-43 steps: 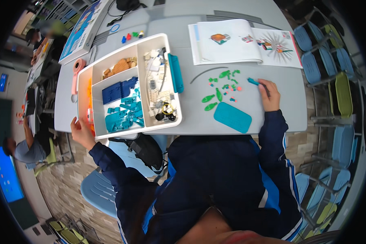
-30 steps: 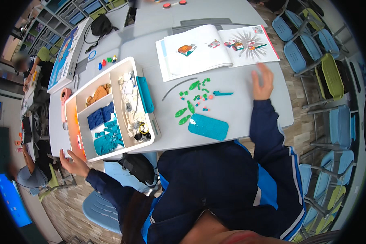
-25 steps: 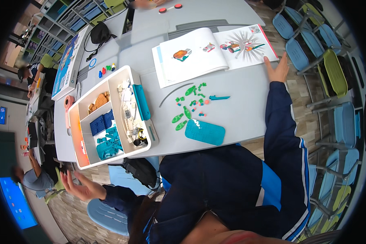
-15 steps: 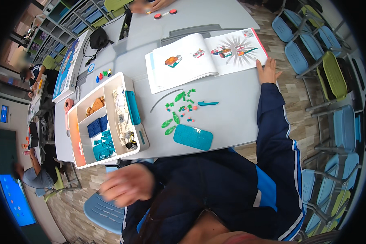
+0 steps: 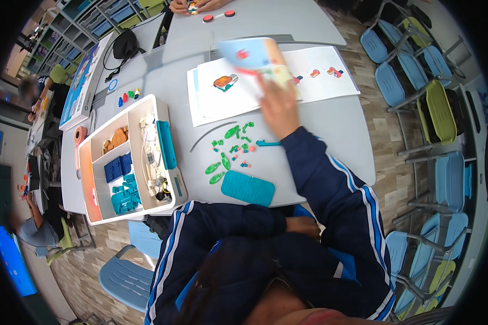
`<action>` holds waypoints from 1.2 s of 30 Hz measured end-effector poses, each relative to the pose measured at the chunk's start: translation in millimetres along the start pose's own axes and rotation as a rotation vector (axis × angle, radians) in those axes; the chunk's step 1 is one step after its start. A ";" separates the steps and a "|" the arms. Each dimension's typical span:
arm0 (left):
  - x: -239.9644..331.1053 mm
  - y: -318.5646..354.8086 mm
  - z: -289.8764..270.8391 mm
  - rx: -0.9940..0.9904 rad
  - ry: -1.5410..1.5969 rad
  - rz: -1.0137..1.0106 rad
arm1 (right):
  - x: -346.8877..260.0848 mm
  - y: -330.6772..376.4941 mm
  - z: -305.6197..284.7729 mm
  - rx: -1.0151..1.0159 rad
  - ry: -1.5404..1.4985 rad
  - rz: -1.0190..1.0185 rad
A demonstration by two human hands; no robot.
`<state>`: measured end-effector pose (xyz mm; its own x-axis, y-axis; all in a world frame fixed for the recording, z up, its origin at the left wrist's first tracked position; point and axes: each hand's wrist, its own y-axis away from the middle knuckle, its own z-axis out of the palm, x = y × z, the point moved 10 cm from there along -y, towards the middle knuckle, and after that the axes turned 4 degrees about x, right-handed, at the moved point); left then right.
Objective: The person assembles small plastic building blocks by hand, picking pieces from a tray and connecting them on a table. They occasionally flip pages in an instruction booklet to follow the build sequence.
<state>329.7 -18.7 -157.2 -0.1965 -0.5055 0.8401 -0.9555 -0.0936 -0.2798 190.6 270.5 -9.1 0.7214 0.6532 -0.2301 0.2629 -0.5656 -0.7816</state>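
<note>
An open picture booklet lies on the table, one page lifted and blurred in mid-turn. My right hand reaches across the booklet with its fingers on that lifted page. My left arm is folded across my body. The left hand rests below the table edge under my right arm, its fingers hidden. In front of me lie several green leaf pieces, small green and coral bits, a teal bar, a grey curved tube and a teal rounded plate.
To the left stands a divided white bin with tan, blue, teal and white bricks. Behind it are small coloured figures, a long box and a black pouch. Another person's hands hold something across the table. Chairs line the right.
My right hand has moved left from the booklet's right edge, swinging a page over. My left hand has gone from beside the bin to my body, under the right arm.
</note>
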 end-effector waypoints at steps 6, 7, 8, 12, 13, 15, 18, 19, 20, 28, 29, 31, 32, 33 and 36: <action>-13.1 4.1 6.8 0.045 -0.372 -0.125 | -68.1 0.5 35.0 -0.604 -1.072 0.326; -12.2 3.7 3.8 0.054 -0.458 -0.130 | -57.3 -1.9 26.2 -0.567 -1.076 0.323; -11.7 3.2 5.2 0.015 -0.470 -0.138 | -44.2 -1.7 17.9 -0.532 -1.082 0.320; -18.6 3.9 9.9 -0.025 -0.482 -0.200 | 101.7 -4.1 -47.2 0.119 -0.378 0.463; -22.1 5.9 10.7 -0.009 -0.475 -0.229 | 136.3 4.9 -60.6 0.220 -0.193 0.538; -38.6 8.4 9.9 -0.059 -0.420 -0.370 | 188.5 28.1 -67.9 0.171 0.082 0.638; -53.1 15.9 11.5 -0.029 -0.606 -0.526 | 238.1 66.3 -49.0 -0.009 0.402 0.691; -59.2 20.8 12.2 -0.008 -0.713 -0.571 | 247.9 74.0 -43.7 -0.069 0.469 0.704; -71.7 20.9 26.1 -0.082 -0.611 -0.587 | 245.1 73.2 -44.0 -0.029 0.419 0.692; -88.7 25.0 46.7 -0.063 -0.612 -0.587 | 233.3 63.3 -43.4 -0.091 0.418 0.644; -89.5 24.5 46.8 -0.053 -0.615 -0.593 | 225.5 55.4 -40.7 -0.075 0.327 0.645; -89.5 24.4 47.1 -0.030 -0.626 -0.603 | 203.5 39.8 -39.2 0.021 0.085 0.632; -90.8 24.7 50.3 -0.027 -0.627 -0.605 | 190.5 34.7 -39.7 0.102 -0.062 0.626; -90.7 25.3 54.3 -0.023 -0.631 -0.604 | 175.7 27.9 -39.6 0.183 -0.208 0.616; -83.1 26.8 53.7 -0.019 -0.644 -0.593 | 108.2 9.3 -27.1 0.043 -0.258 0.488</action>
<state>332.2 -25.2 -259.5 0.4909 -0.7646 0.4175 -0.8654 -0.4831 0.1329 288.5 322.3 -25.5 0.5712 0.4257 -0.7018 -0.0930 -0.8159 -0.5707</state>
